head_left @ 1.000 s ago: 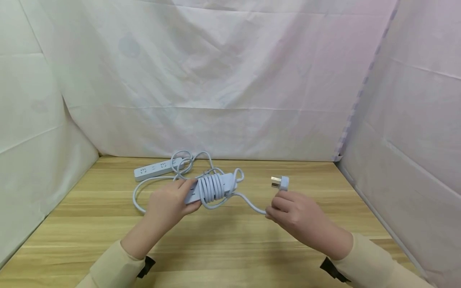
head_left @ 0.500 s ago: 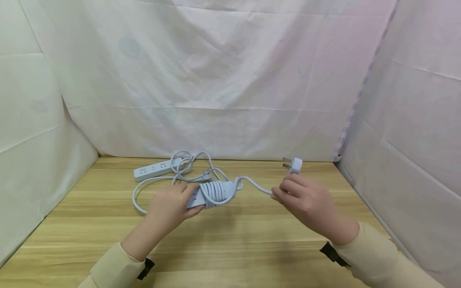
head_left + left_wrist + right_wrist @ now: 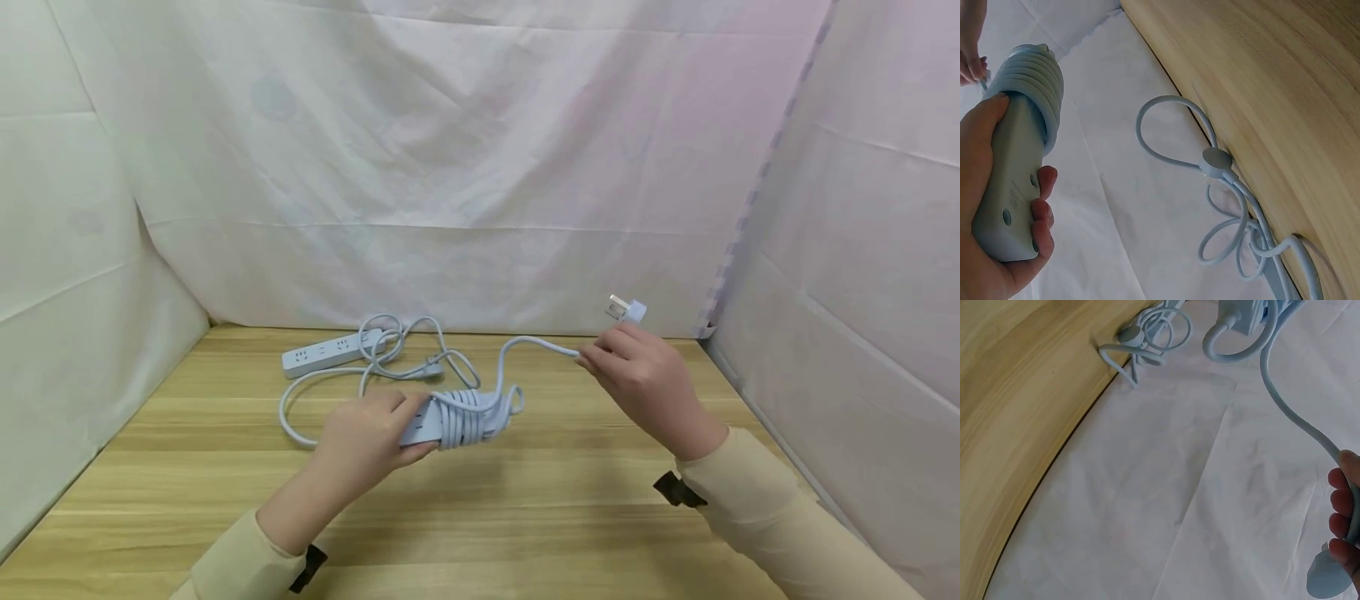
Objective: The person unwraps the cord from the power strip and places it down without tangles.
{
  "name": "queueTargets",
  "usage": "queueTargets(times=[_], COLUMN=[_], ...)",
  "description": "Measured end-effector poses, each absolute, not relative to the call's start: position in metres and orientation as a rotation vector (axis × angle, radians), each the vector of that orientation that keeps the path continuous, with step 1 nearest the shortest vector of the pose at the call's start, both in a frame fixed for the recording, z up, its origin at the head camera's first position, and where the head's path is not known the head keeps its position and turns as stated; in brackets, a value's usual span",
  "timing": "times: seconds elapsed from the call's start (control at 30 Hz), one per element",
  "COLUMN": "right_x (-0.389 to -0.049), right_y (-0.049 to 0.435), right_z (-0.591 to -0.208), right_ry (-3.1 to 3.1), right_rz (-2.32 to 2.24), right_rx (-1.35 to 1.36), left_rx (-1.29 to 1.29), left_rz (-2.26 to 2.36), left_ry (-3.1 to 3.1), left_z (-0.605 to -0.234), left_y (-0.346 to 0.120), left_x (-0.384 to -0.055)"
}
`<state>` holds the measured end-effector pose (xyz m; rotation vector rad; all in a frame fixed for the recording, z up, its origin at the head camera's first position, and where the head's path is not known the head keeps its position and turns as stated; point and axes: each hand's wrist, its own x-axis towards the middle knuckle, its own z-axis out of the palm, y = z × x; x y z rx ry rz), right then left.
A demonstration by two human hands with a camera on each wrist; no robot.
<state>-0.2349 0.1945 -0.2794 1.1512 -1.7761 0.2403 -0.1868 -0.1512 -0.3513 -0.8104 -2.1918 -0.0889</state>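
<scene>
My left hand (image 3: 367, 433) grips one end of a pale blue power strip (image 3: 1010, 169), fingers curled round its body. Several tight turns of its cord (image 3: 461, 417) wrap the strip's middle. From the wrapped part a free length of cord (image 3: 536, 340) rises in a bend toward the right. My right hand (image 3: 645, 379) pinches that length close to its plug (image 3: 636, 312), which sticks up past the fingers with its metal prongs pointing left. In the right wrist view the plug (image 3: 1327, 575) hangs below the curled fingers.
A second pale blue power strip (image 3: 318, 354) lies on the wooden table (image 3: 480, 533) behind my left hand. Its loose cord (image 3: 288, 408) spreads in loops, and its plug (image 3: 431, 368) lies near the held strip. White cloth (image 3: 450, 167) hangs at the back and both sides.
My right hand has moved up and slightly right, lifting the plug and cord. The left hand has tilted the wrapped strip and shifted it a little right and toward me.
</scene>
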Motion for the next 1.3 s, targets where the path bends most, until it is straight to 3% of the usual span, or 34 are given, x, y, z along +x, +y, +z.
queueTargets(times=[0.8, 1.3], right_x=[-0.282, -0.290], right_y=[0.211, 0.206], right_z=[-0.333, -0.357], right_ry=[-2.118, -2.608], right_rz=[0.252, 0.305], right_rx=[1.050, 1.074], left_rx=[-0.863, -0.779], left_rz=[-0.168, -0.246], left_ry=[-2.138, -2.184], left_z=[-0.345, -0.336], left_y=[-0.140, -0.138], left_x=[-0.173, -0.175])
